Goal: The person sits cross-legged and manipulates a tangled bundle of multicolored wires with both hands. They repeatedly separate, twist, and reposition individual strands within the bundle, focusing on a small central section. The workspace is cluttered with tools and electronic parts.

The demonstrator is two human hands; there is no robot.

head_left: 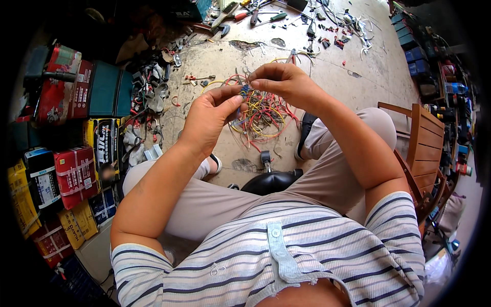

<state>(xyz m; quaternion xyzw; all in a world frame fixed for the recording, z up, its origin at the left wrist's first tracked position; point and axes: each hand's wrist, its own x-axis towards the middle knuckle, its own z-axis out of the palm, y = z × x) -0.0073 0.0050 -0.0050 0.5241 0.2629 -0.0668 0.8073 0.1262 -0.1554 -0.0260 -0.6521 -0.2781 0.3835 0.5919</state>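
Note:
Over a tangled heap of thin wires on the floor, mostly red, yellow and dark, both my hands are raised close together. My left hand pinches with thumb and forefinger; blue wire shows at its fingertips and below them. Just to the right and slightly farther off, my right hand is closed in a pinch too, its fingertips pointing left. What lies between the right fingertips is too small to make out. A red-handled hand tool lies on the floor beyond the right hand.
Stacked boxes crowd the left side. Screwdrivers, a brush and wire scraps lie at the far side. Loose parts spread left of the heap. A black seat is between my legs, a wooden chair at right.

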